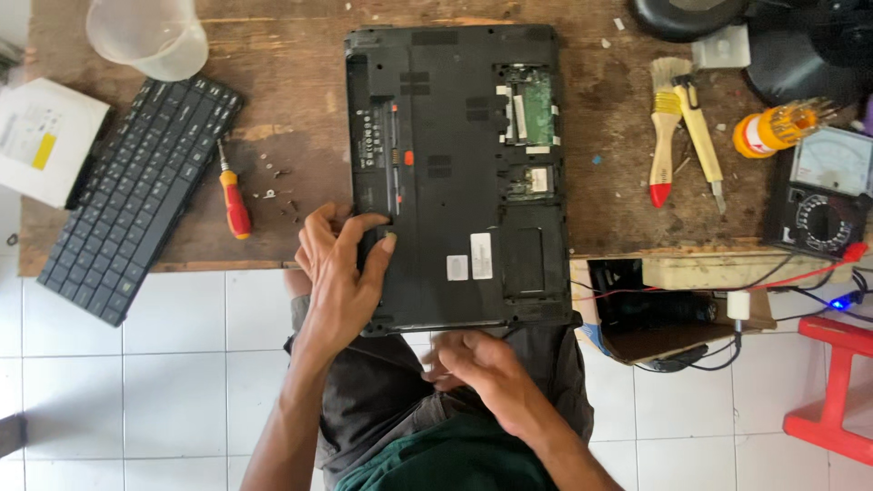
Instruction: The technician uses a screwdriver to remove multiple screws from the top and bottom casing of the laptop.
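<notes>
A black laptop [455, 136] lies upside down on a worn wooden table [291, 64], its near edge hanging over my lap. A small hatch on its underside is off, baring a green circuit board [532, 109]. My left hand [341, 268] rests on the laptop's near left corner, fingers spread and pressing on the case. My right hand [482, 368] hovers just below the laptop's near edge over my lap, blurred, fingers loosely curled; I see nothing in it.
A loose black keyboard [136, 195] lies at the left beside a red and yellow screwdriver [235, 202] and several small screws [277, 186]. A clear plastic cup [150, 35], a paintbrush [664, 127], a multimeter [823, 195] and a red stool [837, 382] are around.
</notes>
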